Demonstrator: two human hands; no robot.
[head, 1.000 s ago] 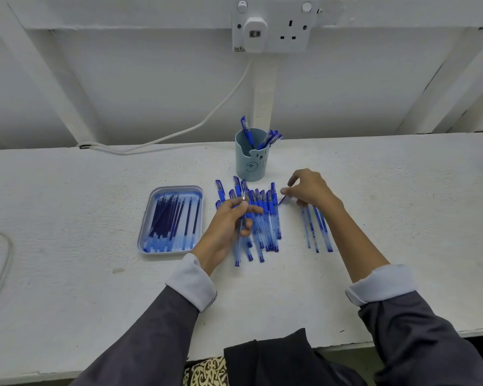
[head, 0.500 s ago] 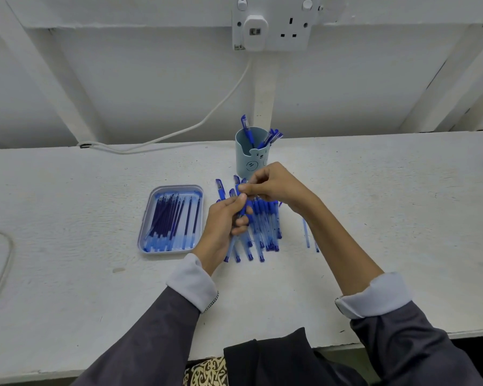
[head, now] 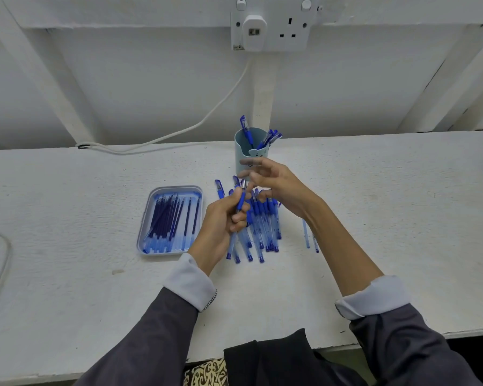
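My left hand grips a blue pen, held tilted above the table with its silver tip pointing up. Just beyond that tip hovers my right hand, fingers spread and blurred, the thumb close to the tip; I see nothing in it. Under both hands lies a heap of several blue pens. Two clear pen barrels lie to the right of the heap, partly hidden by my right forearm.
A grey-blue tray of several dark blue refills sits left of the heap. A pale blue cup holding pens stands behind my hands. A white cable runs from the wall socket along the table's back.
My right hand came from the barrels on the right to the top of the pen in my left hand, pinched it, and now has its fingers spread. My left hand lifted the pen slightly.
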